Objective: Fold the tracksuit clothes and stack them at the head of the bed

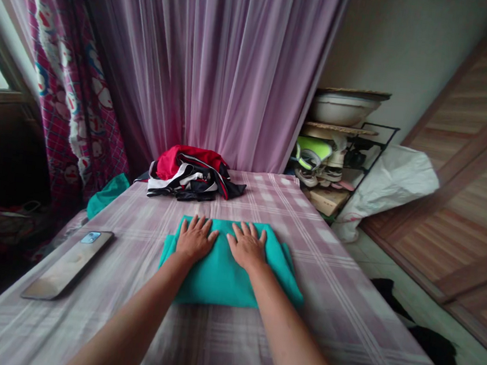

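Note:
A folded teal cloth (220,279) lies flat in front of me on a plaid-covered surface (323,330). My left hand (195,238) rests palm down on its upper left part, fingers spread. On the upper right part lies my right hand (248,245), also flat with the fingers apart. A gap of bare teal fabric shows between the two hands. Layered edges of the cloth stick out at its left and right sides. Whether it is a garment cannot be made out.
Beyond the cloth sits a heap of red, black and white clothes (190,174). A phone (70,263) lies face down at the left. Past the right edge stands a rack (379,130) with shoes and a basin (342,107), beside a white sack (391,186). Purple curtains (238,71) hang behind.

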A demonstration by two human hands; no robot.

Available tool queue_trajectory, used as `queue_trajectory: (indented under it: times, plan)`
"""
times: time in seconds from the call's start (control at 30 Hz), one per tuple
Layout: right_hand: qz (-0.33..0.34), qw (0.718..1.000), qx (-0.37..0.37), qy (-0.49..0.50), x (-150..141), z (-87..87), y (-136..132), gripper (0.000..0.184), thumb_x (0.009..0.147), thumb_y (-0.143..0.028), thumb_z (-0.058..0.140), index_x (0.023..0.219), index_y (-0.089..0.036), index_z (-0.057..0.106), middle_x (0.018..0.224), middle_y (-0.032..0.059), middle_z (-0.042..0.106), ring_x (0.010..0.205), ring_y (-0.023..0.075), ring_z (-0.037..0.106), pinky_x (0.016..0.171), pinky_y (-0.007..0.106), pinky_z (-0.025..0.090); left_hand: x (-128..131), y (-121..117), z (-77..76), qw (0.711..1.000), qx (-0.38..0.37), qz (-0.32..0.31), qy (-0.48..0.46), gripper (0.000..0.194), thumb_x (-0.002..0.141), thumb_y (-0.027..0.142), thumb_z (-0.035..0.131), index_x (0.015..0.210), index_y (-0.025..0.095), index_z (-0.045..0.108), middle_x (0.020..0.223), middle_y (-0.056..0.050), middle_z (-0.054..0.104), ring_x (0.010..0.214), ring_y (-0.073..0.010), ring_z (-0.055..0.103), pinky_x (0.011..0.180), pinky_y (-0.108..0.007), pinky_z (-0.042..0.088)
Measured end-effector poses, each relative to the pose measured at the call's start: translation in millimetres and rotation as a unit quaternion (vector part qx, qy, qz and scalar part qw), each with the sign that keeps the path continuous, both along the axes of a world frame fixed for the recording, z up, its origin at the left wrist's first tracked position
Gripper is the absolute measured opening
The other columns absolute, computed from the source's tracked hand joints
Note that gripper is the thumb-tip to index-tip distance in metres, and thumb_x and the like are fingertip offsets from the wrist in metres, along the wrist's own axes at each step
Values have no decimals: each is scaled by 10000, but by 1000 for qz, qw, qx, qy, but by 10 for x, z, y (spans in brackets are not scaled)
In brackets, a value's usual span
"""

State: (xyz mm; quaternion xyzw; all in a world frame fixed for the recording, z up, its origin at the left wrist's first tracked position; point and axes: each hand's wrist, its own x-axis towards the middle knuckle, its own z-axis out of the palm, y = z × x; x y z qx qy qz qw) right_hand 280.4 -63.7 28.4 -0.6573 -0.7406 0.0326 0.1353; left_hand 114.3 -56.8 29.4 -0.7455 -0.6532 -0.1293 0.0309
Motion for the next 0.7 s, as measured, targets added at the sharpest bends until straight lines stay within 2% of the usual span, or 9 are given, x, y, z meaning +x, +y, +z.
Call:
queue_trajectory:
  times: [0.1, 0.2, 0.27, 0.33, 0.4, 0.5, 0.57, 0.63, 0.7]
  plan:
    - [3, 999, -44, -5, -8, -135, 18, 570, 1006, -526, 267, 1498, -286, 422, 1593, 78, 367, 1481, 310, 235, 1155, 655, 87, -26, 28, -231, 1000, -22, 4, 8, 555, 982, 507, 340, 1442, 242, 502, 1551, -88, 443, 1484, -313, 286, 1193, -569, 200]
    - [8, 997, -77, 5, -13, 80, 51, 552, 1002, -519, 290, 1463, -277, 475, 1565, 89, 413, 1457, 319, 290, 1143, 668, 129, -46, 18, -264, 1000, -18, 6, 11, 570, 981, 517, 330, 1447, 234, 498, 1556, -90, 435, 1486, -314, 280, 1196, -570, 192]
    - [12, 999, -39, 15, -31, 283, 78, 529, 1007, -493, 297, 1437, -268, 509, 1537, 101, 454, 1434, 312, 332, 1145, 651, 152, -42, 7, -239, 1000, -18, 7, 7, 581, 982, 515, 327, 1451, 216, 493, 1554, -102, 436, 1485, -317, 280, 1197, -571, 189]
    - [4, 998, 53, 26, -42, 390, 102, 521, 1019, -455, 272, 1465, -273, 471, 1559, 91, 424, 1454, 288, 297, 1165, 619, 126, -33, -4, -221, 1000, -12, 5, 0, 579, 981, 511, 327, 1451, 216, 494, 1551, -107, 439, 1483, -321, 285, 1195, -579, 186]
    - [-15, 996, 87, 27, -31, 344, 125, 531, 1027, -433, 245, 1500, -268, 418, 1594, 80, 365, 1480, 278, 240, 1176, 604, 97, -25, -13, -221, 1000, -4, 3, -9, 568, 979, 508, 334, 1447, 231, 500, 1548, -102, 444, 1479, -324, 293, 1193, -583, 186]
    - [-30, 999, -37, 4, 24, 132, 170, 535, 1024, -442, 247, 1485, -257, 445, 1593, 84, 367, 1473, 294, 266, 1169, 624, 104, -21, -21, -234, 1000, -5, 4, -17, 563, 974, 512, 346, 1445, 246, 502, 1546, -92, 451, 1473, -326, 304, 1190, -582, 196]
    - [-15, 994, -109, -11, 77, 72, 203, 527, 1019, -461, 261, 1462, -272, 475, 1577, 83, 394, 1454, 297, 309, 1158, 640, 127, -21, -24, -240, 1000, -8, 5, -15, 567, 974, 517, 342, 1443, 242, 505, 1547, -91, 450, 1474, -322, 304, 1191, -576, 199]
    - [-8, 995, -98, -11, 152, 133, 212, 519, 1020, -458, 258, 1450, -280, 489, 1558, 89, 424, 1428, 293, 355, 1148, 643, 156, -23, -25, -244, 1000, -10, 4, -11, 574, 978, 518, 332, 1442, 229, 505, 1546, -97, 449, 1476, -319, 301, 1194, -572, 196]
    - [-34, 999, -12, 1, 253, 230, 178, 525, 1027, -428, 235, 1467, -263, 468, 1558, 107, 420, 1426, 285, 356, 1153, 625, 163, -26, -26, -246, 1000, -7, 3, -9, 580, 979, 517, 329, 1442, 215, 506, 1544, -107, 451, 1477, -323, 295, 1195, -576, 191]
